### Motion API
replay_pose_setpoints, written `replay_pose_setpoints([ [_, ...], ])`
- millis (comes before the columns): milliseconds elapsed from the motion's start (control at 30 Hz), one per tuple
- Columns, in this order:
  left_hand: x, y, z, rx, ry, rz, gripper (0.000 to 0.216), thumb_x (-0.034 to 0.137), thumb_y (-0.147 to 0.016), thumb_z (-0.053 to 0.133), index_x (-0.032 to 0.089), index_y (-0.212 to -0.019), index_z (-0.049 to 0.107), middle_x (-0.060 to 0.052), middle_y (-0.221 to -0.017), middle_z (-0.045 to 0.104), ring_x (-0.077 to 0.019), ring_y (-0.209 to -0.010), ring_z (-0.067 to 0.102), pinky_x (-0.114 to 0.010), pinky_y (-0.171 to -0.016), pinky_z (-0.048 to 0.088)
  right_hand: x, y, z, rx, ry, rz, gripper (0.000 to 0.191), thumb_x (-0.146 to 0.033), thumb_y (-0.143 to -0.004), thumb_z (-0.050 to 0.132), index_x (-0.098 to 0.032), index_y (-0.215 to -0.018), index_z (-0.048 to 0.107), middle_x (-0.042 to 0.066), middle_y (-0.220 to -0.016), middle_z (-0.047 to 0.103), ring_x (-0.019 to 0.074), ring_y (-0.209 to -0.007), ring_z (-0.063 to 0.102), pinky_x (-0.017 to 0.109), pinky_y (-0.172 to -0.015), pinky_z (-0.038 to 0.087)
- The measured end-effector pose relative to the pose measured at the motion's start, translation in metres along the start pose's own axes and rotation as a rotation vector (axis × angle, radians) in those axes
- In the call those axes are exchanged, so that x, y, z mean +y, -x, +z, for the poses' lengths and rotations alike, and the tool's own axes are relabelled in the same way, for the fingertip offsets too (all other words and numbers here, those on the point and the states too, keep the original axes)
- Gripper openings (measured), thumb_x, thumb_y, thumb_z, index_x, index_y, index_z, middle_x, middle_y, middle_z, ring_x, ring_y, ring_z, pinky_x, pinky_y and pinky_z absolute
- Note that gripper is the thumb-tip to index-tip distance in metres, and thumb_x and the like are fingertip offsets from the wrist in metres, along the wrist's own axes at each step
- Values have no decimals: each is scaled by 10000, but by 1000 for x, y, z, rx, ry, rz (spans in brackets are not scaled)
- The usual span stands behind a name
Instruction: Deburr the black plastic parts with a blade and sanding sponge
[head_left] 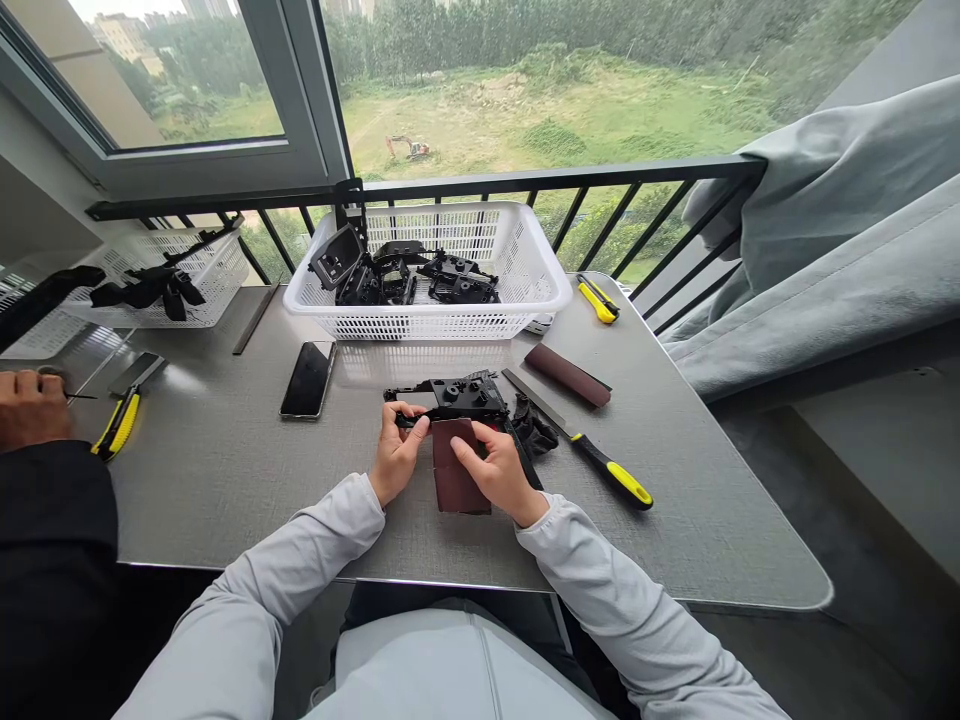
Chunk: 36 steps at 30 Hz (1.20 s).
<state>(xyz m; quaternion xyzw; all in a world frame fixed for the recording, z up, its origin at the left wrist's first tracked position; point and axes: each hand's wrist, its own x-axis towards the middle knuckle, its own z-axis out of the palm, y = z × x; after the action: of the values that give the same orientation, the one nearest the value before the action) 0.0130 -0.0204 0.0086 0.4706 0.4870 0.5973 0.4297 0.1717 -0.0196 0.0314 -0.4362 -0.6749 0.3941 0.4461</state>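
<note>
Processing appears incomplete: black frame is pinched by left hand, brown sheet by right hand; status of parts in basket beyond both cannot be determined.

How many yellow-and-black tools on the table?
3: a file right of the right hand, a cutter right of the large white basket, and a tool beside the co-worker's hand, far left. More could be hidden.
</note>
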Motion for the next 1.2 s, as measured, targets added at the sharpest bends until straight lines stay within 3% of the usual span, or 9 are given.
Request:
replay_pose_setpoints([
  [133,0,-4,1,73,11,-17,417,335,-697,743,240,-881,381,13,-904,573,-136,-809,631,-296,-714,547,2,-4,-4,50,-24,37,207,-291,-837,534,-180,-882,702,40,-810,749,204,-701,665,298,-642,527],
  [333,1,-3,0,52,27,-33,397,260,-690,717,241,-890,374,12,-905,569,-131,-825,625,-287,-716,551,0,-5,-2,44,-52,71,193,-291,-810,551,-181,-835,708,35,-781,750,205,-696,669,303,-656,526],
  [667,2,0,0,46,-46,21,368,294,-717,714,248,-934,420,5,-907,566,-152,-865,620,-307,-746,551,-2,-6,-2,8,-109,120,180,-294,-776,576,-177,-768,713,18,-711,731,187,-632,632,284,-600,501],
  [967,-2,-1,-2,47,-24,-16,390,335,-796,660,283,-1138,482,-19,-1014,566,-136,-783,642,-320,-729,574,-1,-11,-6,47,-276,233,174,-333,-720,638,-185,-766,718,22,-747,736,200,-677,633,304,-637,507],
  [1100,-5,-3,-2,60,-5,-37,318,373,-814,631,272,-1086,500,-27,-1045,554,-152,-822,640,-338,-725,584,0,-17,-15,92,-399,334,190,-360,-697,643,-183,-740,700,20,-702,710,185,-633,611,289,-581,489],
  [1200,-4,-5,0,91,-22,-10,340,336,-762,693,257,-1001,466,-2,-947,556,-142,-809,621,-301,-709,569,-1,-19,-19,103,-496,415,180,-349,-659,665,-179,-710,692,8,-628,676,159,-544,567,265,-502,452],
])
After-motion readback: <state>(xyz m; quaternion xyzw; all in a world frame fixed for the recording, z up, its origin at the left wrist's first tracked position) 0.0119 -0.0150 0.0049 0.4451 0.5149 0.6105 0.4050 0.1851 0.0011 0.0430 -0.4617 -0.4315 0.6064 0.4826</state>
